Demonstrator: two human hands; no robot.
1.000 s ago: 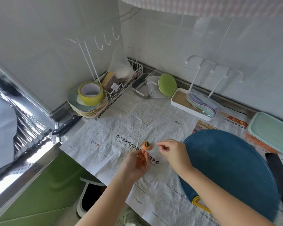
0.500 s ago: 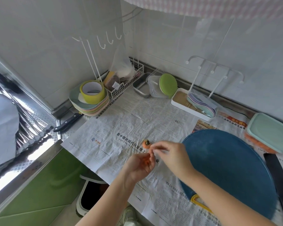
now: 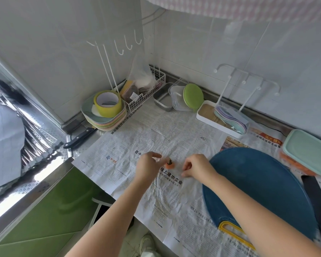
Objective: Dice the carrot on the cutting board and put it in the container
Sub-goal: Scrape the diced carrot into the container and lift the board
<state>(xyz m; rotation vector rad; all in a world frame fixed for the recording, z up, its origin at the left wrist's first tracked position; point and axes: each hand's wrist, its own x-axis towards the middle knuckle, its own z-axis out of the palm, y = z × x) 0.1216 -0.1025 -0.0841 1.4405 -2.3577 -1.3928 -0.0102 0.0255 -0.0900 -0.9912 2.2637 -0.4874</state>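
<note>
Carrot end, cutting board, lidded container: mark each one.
carrot end (image 3: 170, 165): head view, on its orange flesh below the stem.
cutting board (image 3: 258, 184): head view, bare blue surface.
lidded container (image 3: 307, 150): head view, middle of its pale green lid.

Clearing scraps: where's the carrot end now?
In the head view, the carrot end lies on the newspaper between the left hand and right hand, left of the blue cutting board.

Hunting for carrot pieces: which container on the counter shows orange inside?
The mint-lidded container at the far right; orange shows beneath its lid. The metal tin and clear tub show none.
</note>
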